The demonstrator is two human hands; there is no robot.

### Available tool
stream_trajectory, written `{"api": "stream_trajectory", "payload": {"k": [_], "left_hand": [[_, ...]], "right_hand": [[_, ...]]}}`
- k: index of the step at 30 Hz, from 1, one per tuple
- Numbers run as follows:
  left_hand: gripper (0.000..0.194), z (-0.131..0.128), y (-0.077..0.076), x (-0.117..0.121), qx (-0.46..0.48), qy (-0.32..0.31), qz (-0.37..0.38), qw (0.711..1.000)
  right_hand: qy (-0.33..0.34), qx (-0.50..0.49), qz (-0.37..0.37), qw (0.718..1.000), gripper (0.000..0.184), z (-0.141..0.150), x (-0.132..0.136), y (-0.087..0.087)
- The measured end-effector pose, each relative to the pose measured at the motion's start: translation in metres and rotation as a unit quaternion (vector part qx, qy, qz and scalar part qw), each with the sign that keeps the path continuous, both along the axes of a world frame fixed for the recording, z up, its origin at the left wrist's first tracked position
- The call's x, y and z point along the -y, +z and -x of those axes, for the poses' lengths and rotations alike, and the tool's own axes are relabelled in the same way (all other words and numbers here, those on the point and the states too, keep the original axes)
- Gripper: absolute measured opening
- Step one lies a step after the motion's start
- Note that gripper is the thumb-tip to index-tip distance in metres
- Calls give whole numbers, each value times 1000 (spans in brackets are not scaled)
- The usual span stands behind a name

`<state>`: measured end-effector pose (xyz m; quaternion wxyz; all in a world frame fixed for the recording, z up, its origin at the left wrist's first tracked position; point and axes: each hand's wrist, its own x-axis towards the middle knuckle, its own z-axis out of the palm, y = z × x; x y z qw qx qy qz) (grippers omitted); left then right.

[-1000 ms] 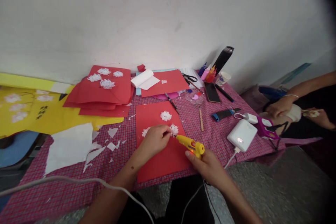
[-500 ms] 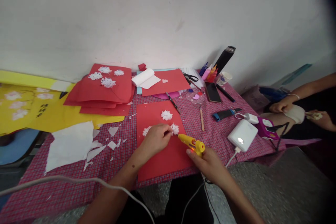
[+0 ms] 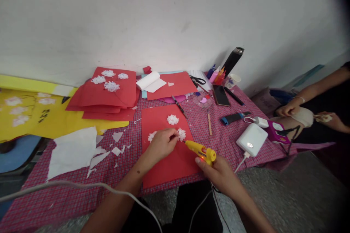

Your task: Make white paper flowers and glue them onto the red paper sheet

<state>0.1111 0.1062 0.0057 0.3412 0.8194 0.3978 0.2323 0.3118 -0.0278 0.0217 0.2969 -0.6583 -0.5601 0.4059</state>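
While the right hand (image 3: 218,173) is closed around a yellow glue gun (image 3: 201,151) with a red light glowing on it, the left hand (image 3: 162,145) is pinched narrow beside a white paper flower (image 3: 181,134); whether it grips a petal I cannot tell. Taking the red sheet (image 3: 172,164) under them as the clock's centre, a red stack (image 3: 112,98) with four white flowers lies at ten, torn white paper (image 3: 72,151) and scraps (image 3: 117,151) at nine. A knife-like tool (image 3: 179,107) sits near the sheet's edge at one, the palette (image 3: 202,100) and paint bottles (image 3: 216,75) between one and two, a phone (image 3: 221,95) at two, a white charger box (image 3: 252,140) at three. A pale cable (image 3: 104,186) crosses the left forearm at seven. Dark handwritten characters, too small to read, run down the yellow sheet (image 3: 62,123) between nine and ten. The flower lies on the red sheet, just off the left fingertips at three; the gun's nozzle is close to it at five.
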Motion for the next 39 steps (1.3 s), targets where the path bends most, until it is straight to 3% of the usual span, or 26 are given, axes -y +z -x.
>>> {"api": "stream_trajectory", "payload": {"k": [6,21,39], "left_hand": [[13,0,2,0,-5,3,2,1000],[13,-2,5,0,-5,1,5,1000],[11,-1,1,0,0,-1,-8,1000]], "right_hand": [[0,56,-17,998,32,9,-6,-6],[-20,87,-7,996,35,9,-16,-16],[10,57,-13,998,32,7,-19,-9]]}}
